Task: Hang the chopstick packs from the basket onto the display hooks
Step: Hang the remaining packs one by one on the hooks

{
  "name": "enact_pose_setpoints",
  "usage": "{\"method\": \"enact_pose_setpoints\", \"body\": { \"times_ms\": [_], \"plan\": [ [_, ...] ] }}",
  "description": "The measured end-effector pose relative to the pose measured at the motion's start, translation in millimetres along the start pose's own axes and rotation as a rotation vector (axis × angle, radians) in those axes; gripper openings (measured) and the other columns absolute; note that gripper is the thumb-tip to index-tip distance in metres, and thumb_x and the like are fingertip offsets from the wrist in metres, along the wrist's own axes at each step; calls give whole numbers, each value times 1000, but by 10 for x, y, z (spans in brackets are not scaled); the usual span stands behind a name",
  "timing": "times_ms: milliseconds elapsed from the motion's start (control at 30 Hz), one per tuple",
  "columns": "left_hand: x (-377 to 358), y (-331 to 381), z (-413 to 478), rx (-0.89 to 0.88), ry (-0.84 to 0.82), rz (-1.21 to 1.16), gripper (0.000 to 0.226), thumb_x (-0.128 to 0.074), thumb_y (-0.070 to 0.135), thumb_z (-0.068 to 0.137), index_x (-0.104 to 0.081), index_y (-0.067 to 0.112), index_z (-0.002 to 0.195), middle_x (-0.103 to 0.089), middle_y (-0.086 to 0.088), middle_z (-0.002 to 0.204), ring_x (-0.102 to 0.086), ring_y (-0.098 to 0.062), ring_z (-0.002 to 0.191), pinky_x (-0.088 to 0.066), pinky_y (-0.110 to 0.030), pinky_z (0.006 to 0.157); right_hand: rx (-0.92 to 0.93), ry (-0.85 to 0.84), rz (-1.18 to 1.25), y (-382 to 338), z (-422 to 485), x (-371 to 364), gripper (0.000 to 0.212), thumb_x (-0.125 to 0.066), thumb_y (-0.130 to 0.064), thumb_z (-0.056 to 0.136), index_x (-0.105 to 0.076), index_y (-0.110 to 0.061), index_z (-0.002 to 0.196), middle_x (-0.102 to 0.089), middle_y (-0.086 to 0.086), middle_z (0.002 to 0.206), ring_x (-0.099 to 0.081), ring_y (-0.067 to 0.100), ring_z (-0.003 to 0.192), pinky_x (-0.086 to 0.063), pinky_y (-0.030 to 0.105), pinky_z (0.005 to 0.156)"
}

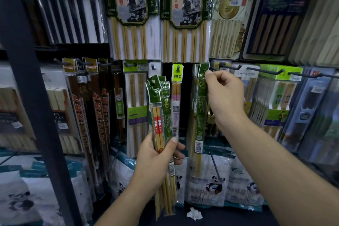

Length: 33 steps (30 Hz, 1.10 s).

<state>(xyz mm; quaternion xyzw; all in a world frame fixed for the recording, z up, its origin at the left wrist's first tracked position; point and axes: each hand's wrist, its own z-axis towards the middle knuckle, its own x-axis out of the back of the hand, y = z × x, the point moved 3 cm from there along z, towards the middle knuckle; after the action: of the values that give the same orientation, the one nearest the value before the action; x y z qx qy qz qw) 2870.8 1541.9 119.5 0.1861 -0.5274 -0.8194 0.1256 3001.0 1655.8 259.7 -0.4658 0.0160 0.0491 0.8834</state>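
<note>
Head view: hook tip (213, 69) indistinct beside pack (200, 108)

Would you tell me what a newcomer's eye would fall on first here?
First the two hands at centre: the left hand grips a bundle of packs, while the right hand pinches the top of a green pack by a hook. Above them hang two large packs with printed figures.

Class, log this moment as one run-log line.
left hand grips bundle of chopstick packs | right hand pinches top of green pack beside display hook | hung: cannot tell
</note>
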Motion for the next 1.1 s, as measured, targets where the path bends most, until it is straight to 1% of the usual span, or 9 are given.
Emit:
{"method": "enact_pose_setpoints", "body": {
  "times_ms": [233,367,567,667,800,867,967,1033,1100],
  "plan": [
    [2,-10,0,-7,-3,4,12,-63,19,100,-61,15,111,-76,-13,89,-73,-29,73,-62,-38,65,33,66,39,70,20,-40,41,-62,-24,100,-52,-18,60,-37,-17,44,-35,1,44,-45,2,61],
    [6,-8,-3,-16,-5,6,10,-63,18,101,-62,17,111,-76,-12,89,-73,-28,73,-61,-37,64,43,67,-1,144,35,-52,39,-63,-26,98,-56,-20,60,-43,-19,46,-42,-1,47,-41,-1,60],
    [0,-4,-1,4,-5,-15,10,-70,19,96,-69,29,99,-73,-11,85,-72,-26,74,-62,-36,63,56,94,-127,175,72,-56,27,-66,-33,97,-68,-22,72,-58,-19,55,-54,-4,57,-41,4,56],
    [7,9,-5,18,7,-9,14,-73,20,94,-70,33,94,-71,-9,80,-72,-25,73,-63,-37,64,22,90,-121,209,48,-50,25,-66,-37,97,-69,-20,79,-63,-9,67,-57,4,64,-45,17,63],
    [16,26,-16,30,-4,-17,16,-75,16,92,-69,31,92,-72,-10,79,-72,-26,73,-64,-40,65,-47,102,-35,206,-85,27,35,-69,-38,95,-65,-5,83,-52,-6,63,-47,4,56,-45,21,61],
    [4,37,-18,41,-23,-19,20,-76,14,91,-69,33,93,-73,-7,81,-73,-27,74,-64,-41,66,-52,20,16,163,-191,33,32,-68,-36,96,-66,-9,79,-54,-3,59,-47,4,53,-46,19,55],
    [-25,52,-24,39,-63,-1,24,-78,12,90,-69,34,95,-76,-5,87,-75,-27,77,-64,-43,68,-35,-216,-9,90,-353,-49,21,-68,-37,95,-73,-23,80,-70,1,73,-56,1,55,-48,12,55],
    [-47,47,-29,37,-77,10,27,-78,11,89,-70,36,95,-77,-4,89,-76,-27,78,-64,-46,70,-44,-301,-50,84,-417,-97,17,-68,-35,96,-75,-26,83,-69,-4,67,-59,0,56,-46,11,53],
    [-69,56,-35,24,-74,30,27,-81,17,87,-70,41,93,-78,-1,92,-77,-26,83,-64,-50,74,-58,-310,-67,93,-435,-105,18,-66,-32,97,-75,-25,84,-64,-7,61,-59,0,56,-45,12,52]
  ]
}}
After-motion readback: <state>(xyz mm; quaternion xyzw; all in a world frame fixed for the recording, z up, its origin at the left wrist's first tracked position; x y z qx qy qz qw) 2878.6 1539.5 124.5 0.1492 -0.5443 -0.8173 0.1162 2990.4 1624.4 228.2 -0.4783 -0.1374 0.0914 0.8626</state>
